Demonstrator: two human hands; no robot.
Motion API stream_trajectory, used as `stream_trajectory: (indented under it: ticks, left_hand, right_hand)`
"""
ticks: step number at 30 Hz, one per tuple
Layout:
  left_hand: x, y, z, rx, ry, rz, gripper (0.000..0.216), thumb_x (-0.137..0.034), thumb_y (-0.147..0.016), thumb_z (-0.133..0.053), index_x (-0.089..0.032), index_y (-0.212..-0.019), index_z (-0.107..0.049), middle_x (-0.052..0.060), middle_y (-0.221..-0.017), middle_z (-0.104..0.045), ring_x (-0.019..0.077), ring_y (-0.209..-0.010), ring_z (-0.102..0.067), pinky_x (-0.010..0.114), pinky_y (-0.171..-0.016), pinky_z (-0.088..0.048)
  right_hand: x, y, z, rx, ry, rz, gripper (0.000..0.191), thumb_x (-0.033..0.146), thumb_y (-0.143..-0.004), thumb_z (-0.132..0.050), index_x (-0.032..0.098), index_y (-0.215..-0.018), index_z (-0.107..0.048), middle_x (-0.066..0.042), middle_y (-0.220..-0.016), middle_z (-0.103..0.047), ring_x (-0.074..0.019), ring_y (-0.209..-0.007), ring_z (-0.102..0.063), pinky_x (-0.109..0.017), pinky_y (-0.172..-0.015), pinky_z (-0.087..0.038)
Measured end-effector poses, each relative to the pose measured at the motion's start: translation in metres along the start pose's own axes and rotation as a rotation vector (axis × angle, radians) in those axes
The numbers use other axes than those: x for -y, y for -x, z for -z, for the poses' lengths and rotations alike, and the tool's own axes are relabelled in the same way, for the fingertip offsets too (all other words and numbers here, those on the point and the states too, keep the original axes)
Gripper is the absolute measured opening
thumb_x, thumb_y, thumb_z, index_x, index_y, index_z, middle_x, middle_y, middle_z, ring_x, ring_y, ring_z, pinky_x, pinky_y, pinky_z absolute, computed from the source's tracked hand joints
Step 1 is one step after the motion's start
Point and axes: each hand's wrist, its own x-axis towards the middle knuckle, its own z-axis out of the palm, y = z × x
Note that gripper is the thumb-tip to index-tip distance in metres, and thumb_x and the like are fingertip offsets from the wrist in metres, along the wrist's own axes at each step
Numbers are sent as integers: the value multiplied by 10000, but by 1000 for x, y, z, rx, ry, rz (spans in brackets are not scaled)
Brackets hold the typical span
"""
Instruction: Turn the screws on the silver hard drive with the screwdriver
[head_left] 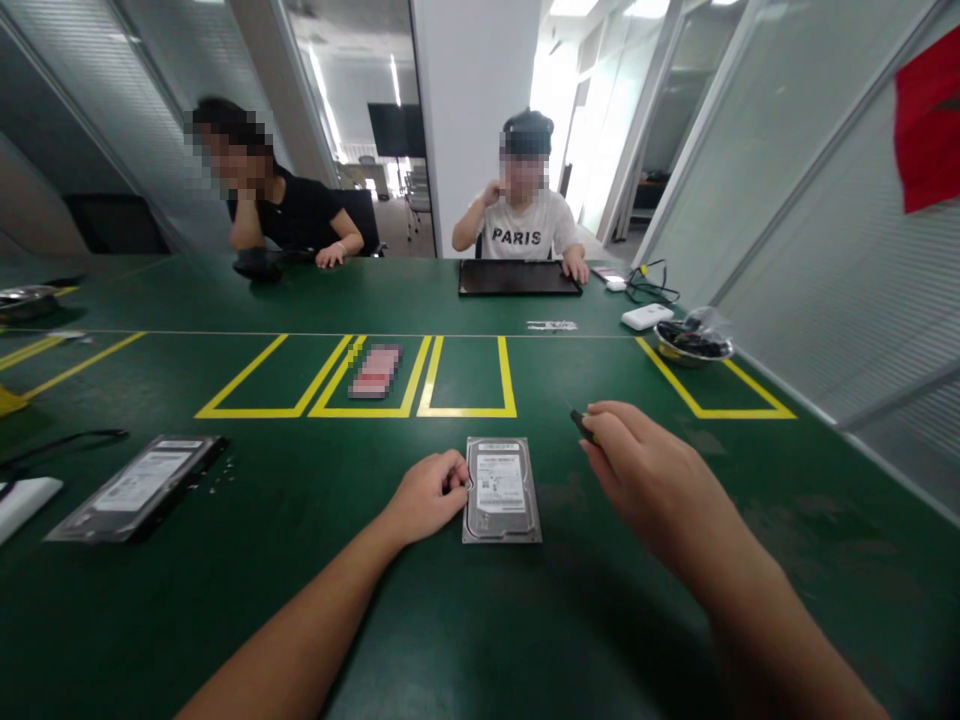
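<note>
A hard drive (501,490) is laid flat, label up, on the green table (480,620), just right of the left fingertips and left of the right fingers. Its white label (500,483) carries print and barcodes too small to be read. The left hand (427,495) is curled, its fingers (454,484) drawn together with the tips pressed against the drive's left edge; whether anything is pinched there cannot be told. The right hand (637,470) is raised above the table, its fingers closed on a small dark tool (579,420) whose end sticks out toward the drive. Beyond the fingertips, yellow tape boxes (465,410) are marked on the table, one holding a blurred pink card (375,371). Far left of the left fingers a second drive (139,487) is seen. Beyond the right fingers a metal bowl (691,345) and a white box (646,316) are set. Across the table two people are seated; "PARIS" is printed on one white shirt (517,237), behind a black tray (519,277). The room is walled with glass and blinds.
</note>
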Motion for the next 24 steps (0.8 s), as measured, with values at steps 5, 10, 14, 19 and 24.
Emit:
stream_trajectory:
  ticks: [5, 10, 14, 19, 24]
  left_hand:
    - [1, 0, -1, -7, 28, -1, 103, -156, -725, -539, -194, -821, -540, -33, -707, -553, 139, -688, -499, 244, -624, -349]
    - [2, 0, -1, -9, 32, 4, 102, -152, -724, -539, -196, -815, -524, -38, -695, -542, 136, -675, -494, 244, -617, -346]
    - [3, 0, -1, -9, 26, -6, 97, -152, -725, -538, -198, -807, -517, -38, -696, -537, 137, -678, -493, 244, -619, -344]
    - [3, 0, -2, 0, 28, -14, 103, -152, -723, -540, -197, -814, -525, -37, -702, -538, 136, -676, -491, 242, -622, -344]
    - [2, -1, -2, 1, 16, -11, 108, -147, -718, -531, -196, -814, -529, -34, -706, -539, 141, -686, -499, 246, -628, -349]
  right_hand:
    - [-24, 36, -45, 114, 142, 52, 210, 66, -896, -452, 121, -996, -628, -175, -1144, -654, -253, -941, -653, -356, -813, -531]
    - [-38, 67, -75, 179, 234, 80, 274, 17, -873, -439, 134, -1007, -647, -179, -1199, -639, -249, -981, -650, -344, -864, -515]
    - [-38, 76, -83, 240, 264, 51, 309, 17, -865, -440, 160, -1045, -645, -158, -1144, -642, -218, -878, -660, -309, -778, -521]
    - [-34, 73, -82, 317, 257, -55, 217, 81, -881, -482, 159, -976, -661, -146, -1083, -636, -196, -770, -654, -307, -708, -501]
    - [-31, 70, -73, 387, 207, -75, 142, 154, -875, -537, 171, -936, -664, -143, -1048, -637, -228, -797, -663, -339, -679, -481]
